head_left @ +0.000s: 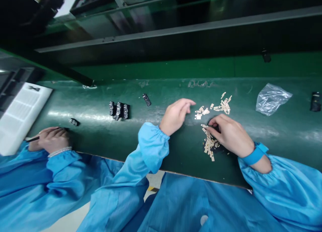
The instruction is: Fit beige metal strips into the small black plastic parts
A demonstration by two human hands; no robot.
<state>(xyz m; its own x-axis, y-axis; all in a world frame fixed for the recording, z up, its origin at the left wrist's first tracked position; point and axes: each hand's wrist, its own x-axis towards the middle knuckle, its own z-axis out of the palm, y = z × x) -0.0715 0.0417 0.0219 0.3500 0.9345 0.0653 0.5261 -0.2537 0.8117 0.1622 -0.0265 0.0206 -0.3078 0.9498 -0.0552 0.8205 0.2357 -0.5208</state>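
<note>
My left hand [176, 116] hovers over the green bench top, fingers loosely curled and holding nothing, just left of a scatter of small tan strips [222, 105]. My right hand [231, 134], with a blue wristband [256, 154] on its wrist, rests at a second pile of tan strips [210, 143]. Its fingertips press down at the pile's top edge. A dark piece [213, 148] lies partly under that hand, and the hand hides part of the pile. I cannot tell whether its fingers pinch a strip.
Several small black parts [118, 110] stand on the green bench [161, 91], with others [146, 99] nearby. A clear plastic bag [273, 99] and a black object [315, 101] lie to the right. At left, a co-worker's hands [51, 139] hold a dark pen [32, 139] by a white sheet [20, 118].
</note>
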